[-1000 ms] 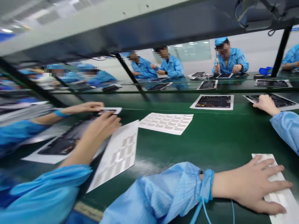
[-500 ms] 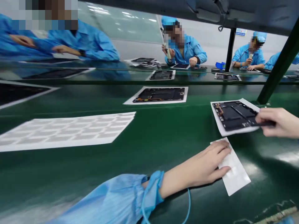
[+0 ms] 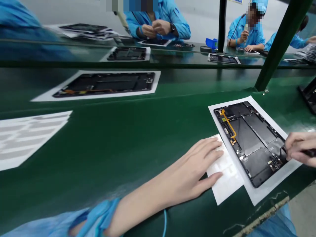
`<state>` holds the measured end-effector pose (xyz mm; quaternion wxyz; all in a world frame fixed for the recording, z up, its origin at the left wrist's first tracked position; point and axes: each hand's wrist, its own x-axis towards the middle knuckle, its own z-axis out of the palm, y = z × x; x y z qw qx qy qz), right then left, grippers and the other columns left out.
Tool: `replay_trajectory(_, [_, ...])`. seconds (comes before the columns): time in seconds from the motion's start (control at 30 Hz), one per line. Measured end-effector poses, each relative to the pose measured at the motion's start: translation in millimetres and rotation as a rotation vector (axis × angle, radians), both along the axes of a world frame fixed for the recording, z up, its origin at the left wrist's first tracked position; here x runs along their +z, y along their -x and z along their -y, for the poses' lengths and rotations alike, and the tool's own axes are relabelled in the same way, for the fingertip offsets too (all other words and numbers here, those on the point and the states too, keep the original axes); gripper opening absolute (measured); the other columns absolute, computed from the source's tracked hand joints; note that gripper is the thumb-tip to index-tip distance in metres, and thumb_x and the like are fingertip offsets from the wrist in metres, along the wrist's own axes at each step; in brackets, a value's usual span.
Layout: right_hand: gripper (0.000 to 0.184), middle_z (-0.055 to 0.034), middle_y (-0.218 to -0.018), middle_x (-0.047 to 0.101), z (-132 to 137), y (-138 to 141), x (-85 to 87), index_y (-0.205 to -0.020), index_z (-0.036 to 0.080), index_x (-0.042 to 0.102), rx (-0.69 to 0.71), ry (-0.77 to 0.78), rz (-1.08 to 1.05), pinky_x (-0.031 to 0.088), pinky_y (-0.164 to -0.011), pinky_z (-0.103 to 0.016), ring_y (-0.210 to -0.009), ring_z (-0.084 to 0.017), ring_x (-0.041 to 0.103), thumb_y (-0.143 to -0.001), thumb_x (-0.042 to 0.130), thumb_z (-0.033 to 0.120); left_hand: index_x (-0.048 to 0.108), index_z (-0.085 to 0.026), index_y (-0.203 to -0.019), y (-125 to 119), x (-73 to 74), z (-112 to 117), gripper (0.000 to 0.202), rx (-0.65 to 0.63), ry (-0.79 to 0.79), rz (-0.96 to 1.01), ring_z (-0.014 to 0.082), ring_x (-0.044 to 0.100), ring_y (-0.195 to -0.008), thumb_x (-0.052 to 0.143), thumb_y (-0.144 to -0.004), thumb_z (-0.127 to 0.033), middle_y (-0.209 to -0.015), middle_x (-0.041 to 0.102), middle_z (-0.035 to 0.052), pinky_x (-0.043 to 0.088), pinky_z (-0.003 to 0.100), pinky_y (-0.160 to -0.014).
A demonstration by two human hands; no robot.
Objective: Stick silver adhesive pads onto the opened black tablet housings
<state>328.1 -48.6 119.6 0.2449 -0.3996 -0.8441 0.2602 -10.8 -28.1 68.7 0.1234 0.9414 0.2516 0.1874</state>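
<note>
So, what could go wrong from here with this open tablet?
The dark pointed tool in the right hand is working close to the small circuit board at the open tablet's corner, so a slip could scratch it or snag something. The orange flex cable lies exposed and might catch too. The tablet rests on a paper sheet that nothing holds down, so it might slide; the left hand is on the separate white patch sheet.

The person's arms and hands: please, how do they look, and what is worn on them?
The left hand and right hand are bare, without gloves. The left arm has a light blue sleeve with a brighter blue wrist band; a thin blue cord shows nearby.
</note>
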Motion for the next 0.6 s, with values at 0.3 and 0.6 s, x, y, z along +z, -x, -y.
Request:
replay_trajectory(0.3, [0.059,0.0001,-0.044,0.057,-54,114,2.9,-0.060,0.016,0.057,-0.109,0.686,-0.242,0.046,-0.040,-0.019,-0.035,-0.011,0.057,-0.089,0.040,0.064,0.017,-0.008,-0.149,0,-2.0,2,0.063,0.045,0.012,-0.306,0.0330,0.016,-0.143,0.030,-0.100,-0.045,-0.154,0.019,0.0172,0.024,0.057,-0.112])
replay_trajectory(0.6, [0.012,0.0004,-0.072,0.063,-67,151,-16.3,-0.081,0.019,0.051,0.269,0.738,-0.378,0.058,-0.061,-0.026,-0.065,-0.015,0.068,-0.089,0.053,0.028,0.020,-0.007,-0.148,-4,1.4,2,0.069,0.195,0.042,-0.257,0.0368,0.022,-0.141,0.040,-0.096,-0.047,-0.151,0.026,0.0206,0.027,0.062,-0.110])
